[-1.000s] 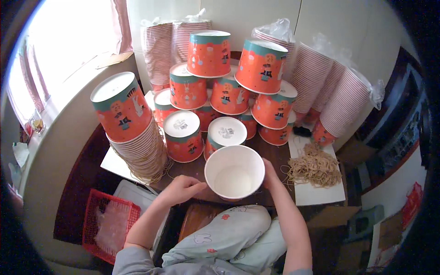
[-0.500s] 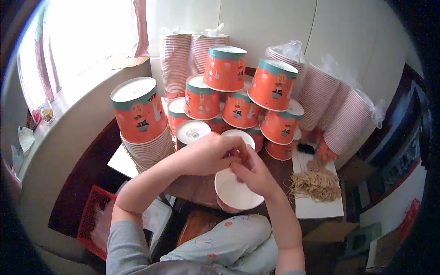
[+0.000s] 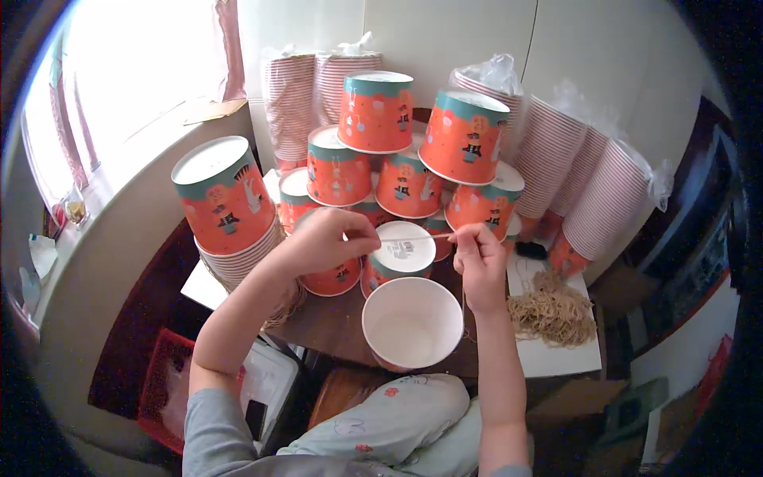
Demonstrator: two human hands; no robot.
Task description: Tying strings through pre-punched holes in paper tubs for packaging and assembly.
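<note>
A thin beige string (image 3: 425,237) is stretched taut between my two hands. My left hand (image 3: 338,238) pinches one end of the stretch, and my right hand (image 3: 481,258) pinches the other. A loose strand appears to hang below the right hand. Right under the string stands an open white-lined paper bucket (image 3: 413,326), mouth up, at the table's near edge; its inside looks bare. Behind it an upside-down orange and green paper bucket (image 3: 404,248) shows its white base. My left hand partly hides another upturned bucket (image 3: 332,280).
Upturned buckets (image 3: 376,111) are piled in tiers at the back. A nested bucket stack (image 3: 230,199) stands left. Plastic-wrapped stacks (image 3: 600,203) line the wall. Tangled beige string (image 3: 556,314) lies on a white board (image 3: 556,362) at right. A red basket (image 3: 163,381) sits low left.
My hands were together over the open bucket; they have moved apart, drawing the string straight between them. The view has shifted slightly.
</note>
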